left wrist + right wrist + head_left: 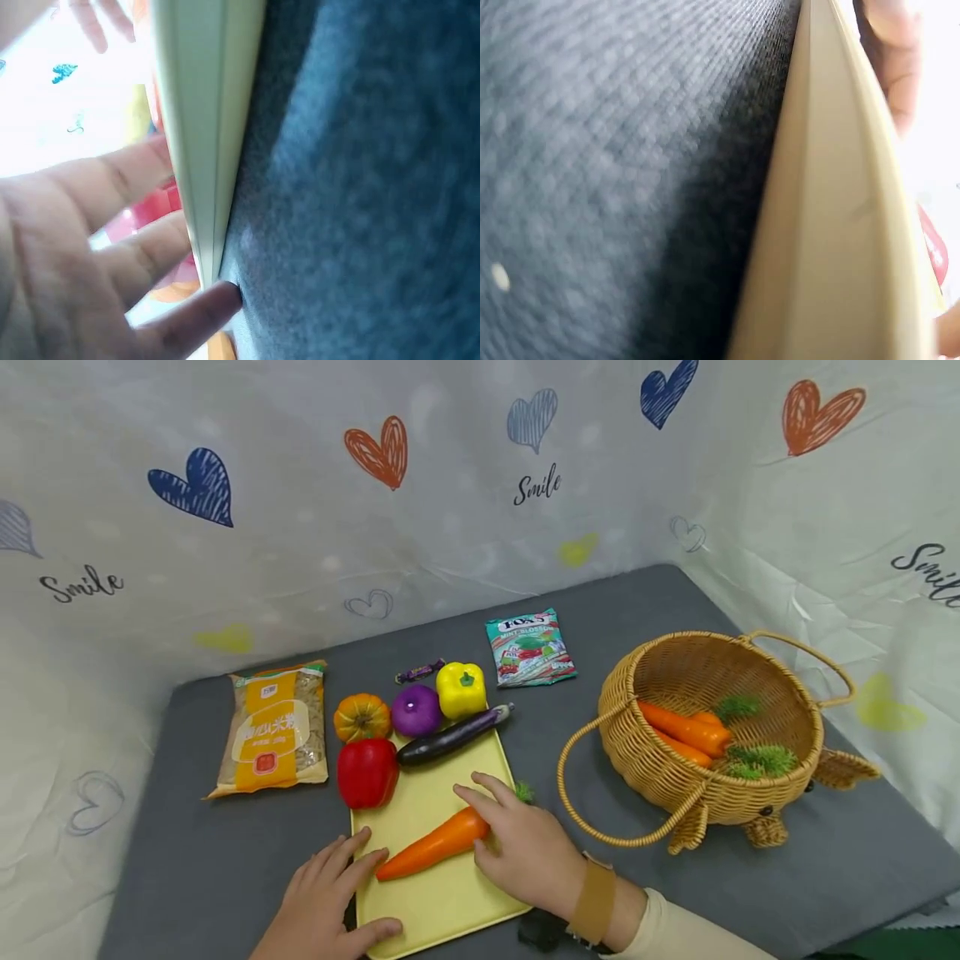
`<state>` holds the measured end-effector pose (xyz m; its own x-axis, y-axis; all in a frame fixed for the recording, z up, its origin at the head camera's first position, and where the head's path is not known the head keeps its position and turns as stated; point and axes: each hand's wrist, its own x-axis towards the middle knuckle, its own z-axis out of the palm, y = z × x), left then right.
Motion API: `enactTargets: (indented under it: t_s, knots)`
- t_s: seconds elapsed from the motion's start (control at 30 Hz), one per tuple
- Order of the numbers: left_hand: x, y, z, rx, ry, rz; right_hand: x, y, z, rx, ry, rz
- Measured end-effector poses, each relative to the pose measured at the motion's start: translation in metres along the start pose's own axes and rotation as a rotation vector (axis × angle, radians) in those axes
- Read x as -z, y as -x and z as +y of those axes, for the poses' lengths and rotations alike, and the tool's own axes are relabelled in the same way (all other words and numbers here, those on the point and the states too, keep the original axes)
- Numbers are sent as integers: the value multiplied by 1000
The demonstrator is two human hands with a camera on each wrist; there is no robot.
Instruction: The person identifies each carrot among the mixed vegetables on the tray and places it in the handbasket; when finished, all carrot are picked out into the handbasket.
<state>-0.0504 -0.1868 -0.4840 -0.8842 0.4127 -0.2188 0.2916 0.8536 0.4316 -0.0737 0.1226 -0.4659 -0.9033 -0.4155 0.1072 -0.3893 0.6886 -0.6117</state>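
On a pale yellow tray (442, 914) lies an orange toy carrot (431, 850), its tip toward the left. My right hand (528, 852) is over the carrot's thick end, fingers extended and thumb on the near side; whether it touches is unclear. Green leaves (524, 792) poke out beyond it. At the tray's left edge my left hand (318, 897) has its fingers spread, with nothing held. A red bell pepper (367, 772) and an eggplant (453, 736) lie at the tray's far end. In the left wrist view, fingers (142, 255) reach to the tray's side wall (199, 135).
A wicker basket (652, 768) with carrots (686, 731) inside stands at right. Behind the tray are a small pumpkin (362, 718), purple onion (417, 711), yellow pepper (461, 691) and wrapped candy (420, 672). A grain bag (273, 731) lies left, a candy bag (529, 648) at the back.
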Motion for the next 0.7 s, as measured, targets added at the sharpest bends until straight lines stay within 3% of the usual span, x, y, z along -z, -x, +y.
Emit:
enactTargets:
  t_s: [0.23, 0.43, 0.7]
  knots:
    - [5, 1, -2, -48, 50, 53, 0, 1, 1, -13, 37, -48]
    - [7, -1, 2, 21, 55, 29, 2, 3, 0, 10, 72, -28]
    - [6, -3, 4, 107, 72, -11, 5, 1, -5, 45, 37, -66]
